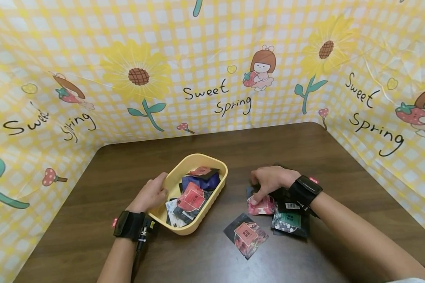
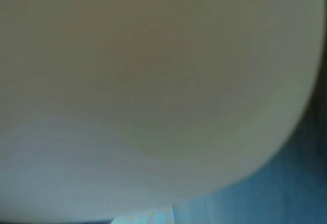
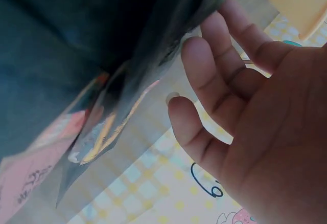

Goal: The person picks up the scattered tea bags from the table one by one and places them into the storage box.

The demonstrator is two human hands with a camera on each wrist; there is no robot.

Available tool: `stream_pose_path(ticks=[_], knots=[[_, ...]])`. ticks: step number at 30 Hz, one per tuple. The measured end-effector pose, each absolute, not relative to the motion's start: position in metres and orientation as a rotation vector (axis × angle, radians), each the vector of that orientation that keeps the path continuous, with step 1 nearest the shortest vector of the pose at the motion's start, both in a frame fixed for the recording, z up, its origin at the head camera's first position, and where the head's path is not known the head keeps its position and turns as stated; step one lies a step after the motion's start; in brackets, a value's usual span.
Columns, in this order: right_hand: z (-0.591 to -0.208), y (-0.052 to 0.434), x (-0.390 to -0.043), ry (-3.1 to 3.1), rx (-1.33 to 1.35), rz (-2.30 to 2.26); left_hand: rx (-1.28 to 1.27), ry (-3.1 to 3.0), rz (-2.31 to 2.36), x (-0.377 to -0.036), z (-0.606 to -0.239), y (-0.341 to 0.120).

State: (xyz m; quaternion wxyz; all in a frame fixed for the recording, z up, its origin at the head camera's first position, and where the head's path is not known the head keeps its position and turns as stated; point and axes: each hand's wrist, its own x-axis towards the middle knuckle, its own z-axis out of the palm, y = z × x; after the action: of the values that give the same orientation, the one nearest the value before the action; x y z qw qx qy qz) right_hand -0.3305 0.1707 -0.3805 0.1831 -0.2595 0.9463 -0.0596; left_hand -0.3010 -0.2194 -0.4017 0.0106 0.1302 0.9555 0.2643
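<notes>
In the head view, my left hand [image 1: 151, 193] grips the left rim of a yellow plastic basket [image 1: 224, 179], which holds several tea-bag-like sachets [image 1: 191, 196]. My right hand [image 1: 274, 177] is over a small group of sachets on the right, its thumb on a pink-and-black sachet [image 1: 263, 205] and its fingers curled around the far edge. Under the palm lie a dark sachet with a barcode [image 1: 292, 205] and a green-labelled sachet [image 1: 288, 221]. In the right wrist view, a dark packet [image 3: 76, 35] hides the thumb. The basket's pale wall [image 2: 153, 81] fills the left wrist view.
One flat sachet with a coral label [image 1: 246, 235] lies on the brown table [image 1: 184, 259] between the basket and the group. Yellow checked cloth [image 1: 198, 51] stands behind the table and along its sides.
</notes>
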Motion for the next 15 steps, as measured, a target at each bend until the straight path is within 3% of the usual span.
stream_pose_path(ticks=[15], knots=[[-0.3850,0.1711,-0.3286,2.666,-0.707,-0.156,0.383,2.969,0.852,-0.3002,-0.4002,-0.2183]])
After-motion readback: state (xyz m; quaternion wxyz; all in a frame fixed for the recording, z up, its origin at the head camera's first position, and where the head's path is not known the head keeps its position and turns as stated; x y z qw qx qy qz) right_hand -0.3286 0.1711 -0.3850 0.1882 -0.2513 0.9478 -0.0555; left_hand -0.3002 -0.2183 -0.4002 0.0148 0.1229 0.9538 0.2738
